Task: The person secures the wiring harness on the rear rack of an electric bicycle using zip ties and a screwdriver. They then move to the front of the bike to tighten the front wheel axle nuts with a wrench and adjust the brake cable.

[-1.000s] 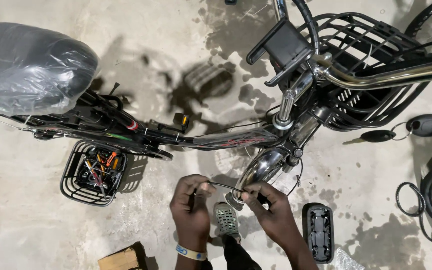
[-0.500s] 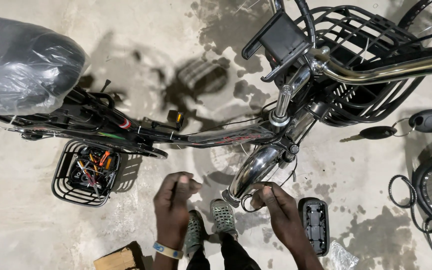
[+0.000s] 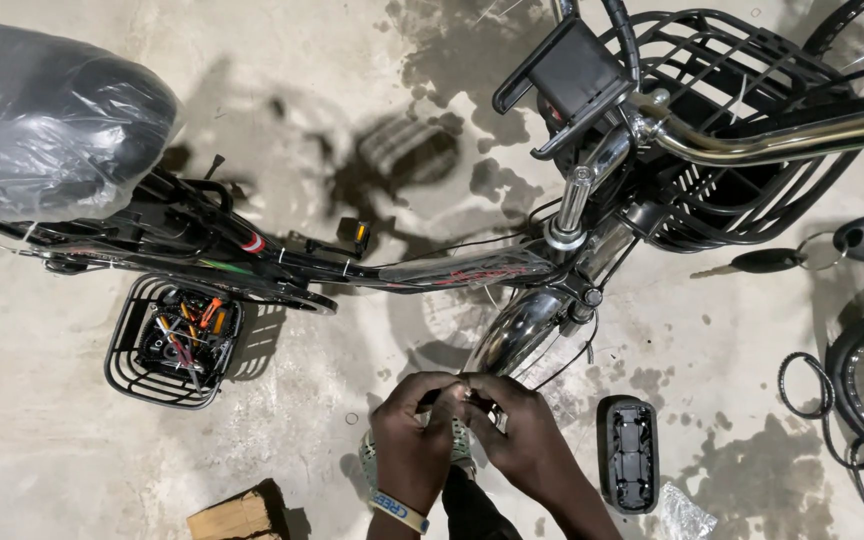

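Just below the chrome fender (image 3: 512, 335), both hands (image 3: 472, 440) together, fingers pinched on a small hidden part.

Both hands are bunched together on something tiny, too hidden by the fingers to make out, right at the lower end of the shiny chrome curved fender (image 3: 512, 335). That fender runs up and away from the knuckles at a slant toward the bike's steering column, and it's glossy enough to mirror the floor. A thin black cable (image 3: 567, 362) loops just above the right hand (image 3: 527, 440), trailing off the fender's side. The left hand (image 3: 414, 432) touches the right, fingertips meeting.
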